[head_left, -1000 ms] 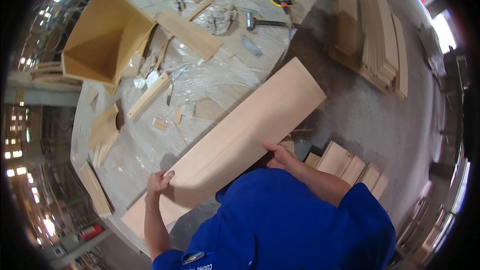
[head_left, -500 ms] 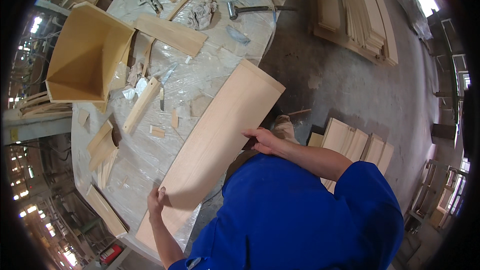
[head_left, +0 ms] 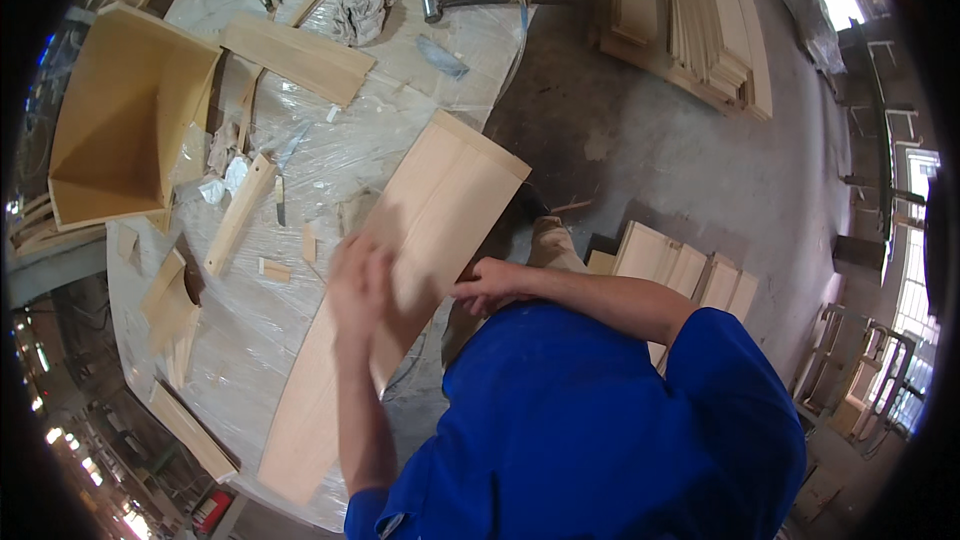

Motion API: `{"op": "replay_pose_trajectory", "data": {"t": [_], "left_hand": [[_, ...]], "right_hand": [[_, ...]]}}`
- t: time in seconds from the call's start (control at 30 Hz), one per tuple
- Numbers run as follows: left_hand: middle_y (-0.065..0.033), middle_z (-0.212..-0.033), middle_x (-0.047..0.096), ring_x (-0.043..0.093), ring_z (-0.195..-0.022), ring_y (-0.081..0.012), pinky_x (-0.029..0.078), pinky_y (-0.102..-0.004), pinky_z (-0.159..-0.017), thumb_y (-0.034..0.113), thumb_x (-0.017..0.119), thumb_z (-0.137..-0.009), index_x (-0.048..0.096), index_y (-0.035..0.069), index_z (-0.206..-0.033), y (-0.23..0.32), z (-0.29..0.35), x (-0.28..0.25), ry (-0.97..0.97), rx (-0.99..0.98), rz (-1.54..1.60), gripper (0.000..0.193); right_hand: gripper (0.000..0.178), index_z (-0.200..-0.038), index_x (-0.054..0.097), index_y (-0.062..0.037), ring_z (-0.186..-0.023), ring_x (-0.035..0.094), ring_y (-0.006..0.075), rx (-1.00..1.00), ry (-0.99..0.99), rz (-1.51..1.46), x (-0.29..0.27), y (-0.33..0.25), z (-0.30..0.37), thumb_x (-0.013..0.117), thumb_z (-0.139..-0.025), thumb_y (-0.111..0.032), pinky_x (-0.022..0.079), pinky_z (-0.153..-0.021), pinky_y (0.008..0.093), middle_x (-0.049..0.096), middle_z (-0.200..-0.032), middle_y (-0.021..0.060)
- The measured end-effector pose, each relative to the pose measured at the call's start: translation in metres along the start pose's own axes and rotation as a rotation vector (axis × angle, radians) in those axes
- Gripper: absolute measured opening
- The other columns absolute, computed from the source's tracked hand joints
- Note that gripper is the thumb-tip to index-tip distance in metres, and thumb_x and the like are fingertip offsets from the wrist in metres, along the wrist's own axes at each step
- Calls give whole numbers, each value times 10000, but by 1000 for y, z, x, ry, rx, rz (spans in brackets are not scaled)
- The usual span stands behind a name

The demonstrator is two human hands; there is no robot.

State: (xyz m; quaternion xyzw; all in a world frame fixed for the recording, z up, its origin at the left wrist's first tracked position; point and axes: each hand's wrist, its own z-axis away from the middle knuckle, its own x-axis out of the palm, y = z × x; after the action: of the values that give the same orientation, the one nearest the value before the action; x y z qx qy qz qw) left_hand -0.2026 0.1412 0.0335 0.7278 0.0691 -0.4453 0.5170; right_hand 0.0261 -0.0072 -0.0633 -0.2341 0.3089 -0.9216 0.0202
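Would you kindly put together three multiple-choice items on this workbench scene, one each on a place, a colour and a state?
1. Where does the hammer lie?
A. at the far end of the table
B. on the floor
C. inside the open wooden box

2. What colour is the person's shirt?
A. red
B. blue
C. white

3. How does the right hand meet the long board?
A. well clear of it
B. flat on top at its middle
C. at its right edge

Answers:
1 A, it lies on the plastic sheet near the far rim.
2 B, the sleeve and back are plain blue.
3 C, its fingers close on that edge, while the blurred left hand is over the top face.
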Motion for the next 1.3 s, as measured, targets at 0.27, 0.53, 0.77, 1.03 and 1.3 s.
{"op": "replay_pose_trajectory", "data": {"t": [0.27,0.53,0.77,1.03,1.3], "left_hand": [[-169,-1660,422,321,-1576,-376,171,-601,-1276,473,690,-991,452,67,-1597,77,-62,188,79,-78,-221,767],[-161,-1665,417,290,-1590,-385,159,-580,-1283,727,677,-887,458,139,-1616,91,-76,200,114,-298,-446,961],[-130,-1641,459,336,-1572,-362,180,-571,-1279,704,750,-830,520,145,-1577,95,-82,205,144,-284,-452,962],[-152,-1649,446,319,-1579,-386,185,-560,-1278,718,710,-851,496,116,-1591,93,-81,206,121,-263,-497,977],[-149,-1605,480,404,-1515,-345,208,-513,-1261,450,561,-1064,526,112,-1572,91,-89,196,189,-341,-332,611]], "right_hand": [[268,-1109,755,-26,-807,696,131,-70,303,285,-188,14,92,718,-984,-260,577,-720,314,741,-917,50],[215,-1153,711,-11,-818,667,102,-245,267,234,-280,-20,58,673,-1032,-185,548,-752,280,718,-926,30],[141,-1073,743,14,-809,645,57,-385,53,45,-246,-39,50,708,-1015,-110,530,-729,236,700,-859,-3],[377,-1391,661,-39,-911,653,92,-767,135,193,-223,-38,46,672,-1015,-66,553,-722,264,693,-1103,82],[633,-1620,452,-130,-953,652,240,-692,-68,554,-234,-45,53,589,-1007,-44,543,-882,362,629,-1224,139]]}}
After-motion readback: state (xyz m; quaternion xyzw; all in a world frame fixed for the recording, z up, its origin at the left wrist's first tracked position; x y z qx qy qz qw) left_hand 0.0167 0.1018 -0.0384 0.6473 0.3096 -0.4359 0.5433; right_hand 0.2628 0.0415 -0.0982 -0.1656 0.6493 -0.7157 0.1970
